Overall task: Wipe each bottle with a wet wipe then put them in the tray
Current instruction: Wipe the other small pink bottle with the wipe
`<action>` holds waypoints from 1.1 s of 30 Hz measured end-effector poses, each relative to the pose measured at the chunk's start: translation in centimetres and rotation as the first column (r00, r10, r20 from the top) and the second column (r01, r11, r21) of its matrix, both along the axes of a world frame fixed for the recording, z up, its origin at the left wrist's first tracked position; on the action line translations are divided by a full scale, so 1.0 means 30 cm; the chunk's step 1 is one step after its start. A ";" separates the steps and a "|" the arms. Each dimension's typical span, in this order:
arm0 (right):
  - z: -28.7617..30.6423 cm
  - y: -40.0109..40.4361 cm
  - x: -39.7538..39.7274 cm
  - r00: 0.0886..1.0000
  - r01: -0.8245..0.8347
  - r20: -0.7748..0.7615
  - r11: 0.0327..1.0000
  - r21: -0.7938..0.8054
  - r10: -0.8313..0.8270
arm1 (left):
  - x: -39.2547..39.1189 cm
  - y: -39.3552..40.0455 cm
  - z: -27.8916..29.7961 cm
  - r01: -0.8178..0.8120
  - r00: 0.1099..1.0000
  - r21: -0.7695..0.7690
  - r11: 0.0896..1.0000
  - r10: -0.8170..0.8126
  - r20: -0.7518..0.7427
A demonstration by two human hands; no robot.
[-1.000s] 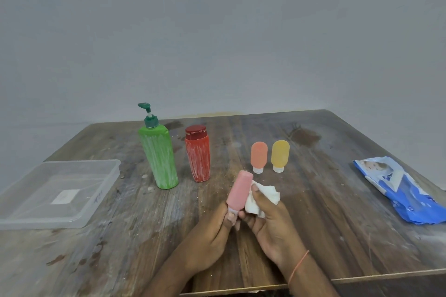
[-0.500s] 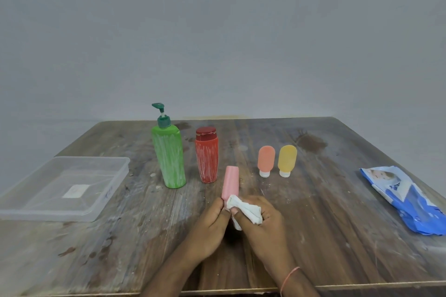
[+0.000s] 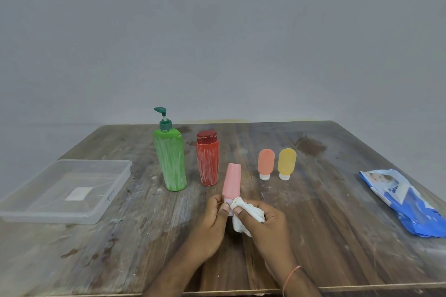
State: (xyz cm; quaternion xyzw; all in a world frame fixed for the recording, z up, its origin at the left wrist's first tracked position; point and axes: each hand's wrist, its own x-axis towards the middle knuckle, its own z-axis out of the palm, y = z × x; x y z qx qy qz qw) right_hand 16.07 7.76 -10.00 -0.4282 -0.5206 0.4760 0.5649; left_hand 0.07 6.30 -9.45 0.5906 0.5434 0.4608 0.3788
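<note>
My left hand (image 3: 212,222) pinches the cap end of a small pink bottle (image 3: 231,181), which points up and away from me. My right hand (image 3: 261,223) grips a crumpled white wet wipe (image 3: 243,218) and presses it against the bottle's lower end. A tall green pump bottle (image 3: 170,159) and a red bottle (image 3: 207,159), both streaked with white, stand behind. An orange bottle (image 3: 266,163) and a yellow bottle (image 3: 286,163) stand cap-down to the right. A clear plastic tray (image 3: 65,190) lies at the left, with no bottle in it.
A blue and white wet wipe packet (image 3: 405,202) lies near the right edge of the worn wooden table (image 3: 337,236). A grey wall stands behind the table's far edge. White specks are scattered over the wood near the bottles.
The wipe has slid from the pink bottle's side down to its cap end. The bottle has tipped more upright, and the camera view has shifted slightly.
</note>
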 end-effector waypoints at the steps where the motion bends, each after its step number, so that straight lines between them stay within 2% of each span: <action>1: -0.002 0.002 0.001 1.000 0.010 0.008 1.000 -0.002 -0.010 | 0.001 0.003 0.000 -0.017 1.000 0.014 1.000 0.017 -0.016; 8: -0.005 -0.001 0.001 0.997 0.045 0.059 0.999 0.003 -0.045 | -0.002 0.008 0.015 -0.015 1.000 0.101 0.995 0.015 -0.003; 15: -0.003 -0.002 0.003 0.993 0.052 0.106 0.999 0.003 -0.052 | -0.011 0.000 0.016 0.015 0.986 0.053 0.998 -0.023 0.167; 19: 0.006 -0.006 0.003 0.998 0.048 0.040 0.999 -0.012 -0.047 | -0.003 -0.002 0.021 -0.129 0.946 0.004 0.992 0.122 0.299; 29: 0.014 -0.006 0.001 0.998 0.066 -0.005 0.997 -0.027 -0.066 | 0.002 -0.019 0.028 -0.029 0.980 -0.008 1.000 0.030 0.197; 33: 0.018 -0.008 0.003 0.998 0.058 -0.015 0.998 -0.015 -0.059 | 0.002 -0.021 0.040 0.008 0.979 -0.041 0.999 0.001 0.205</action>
